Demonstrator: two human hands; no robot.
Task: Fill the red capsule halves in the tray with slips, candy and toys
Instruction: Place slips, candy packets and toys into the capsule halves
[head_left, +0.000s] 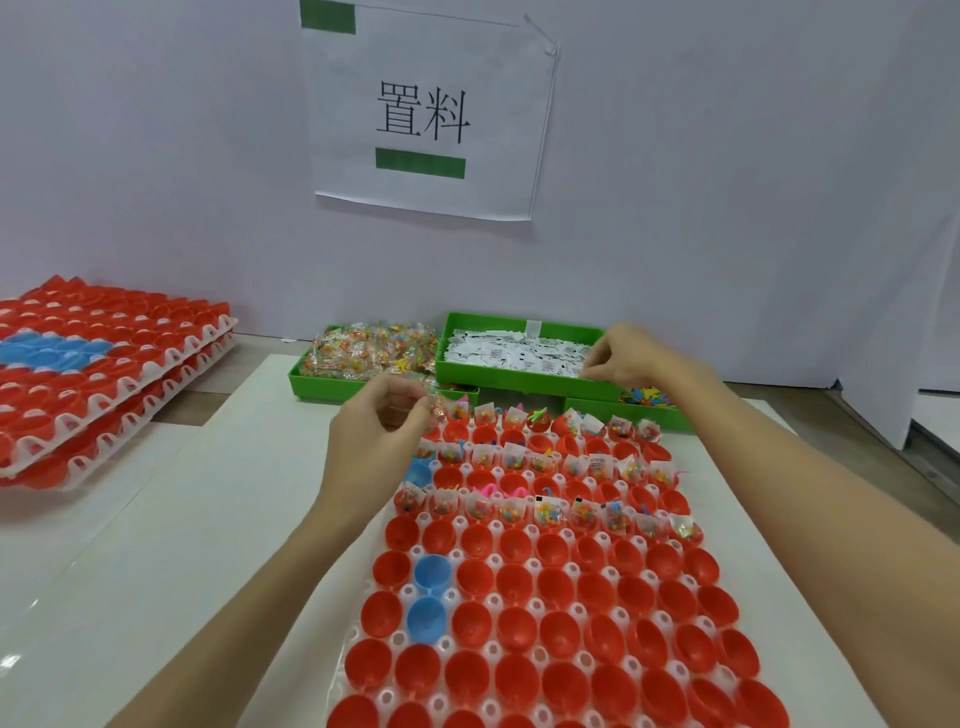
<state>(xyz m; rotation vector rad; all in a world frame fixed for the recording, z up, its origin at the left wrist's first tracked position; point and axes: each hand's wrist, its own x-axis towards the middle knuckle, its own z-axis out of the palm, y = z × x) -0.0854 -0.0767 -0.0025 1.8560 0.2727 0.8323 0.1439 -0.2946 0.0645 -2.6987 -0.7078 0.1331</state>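
Observation:
A white tray (418, 553) in front of me holds several red capsule halves (563, 634) and a few blue ones (432, 571). The far rows carry slips, candy packets and small toys; the near rows stand hollow. My left hand (374, 431) hovers over the tray's far left corner and pinches a clear candy packet (434, 400). My right hand (631, 358) reaches into the green bin of white slips (519, 353), its fingertips pinching at the slips near the bin's right end.
A green bin of candy packets (363, 353) sits left of the slip bin. Another green bin with small coloured toys (647, 397) lies under my right wrist. Stacked trays of red capsule halves (104, 364) stand at far left. A paper sign (426, 114) hangs on the wall.

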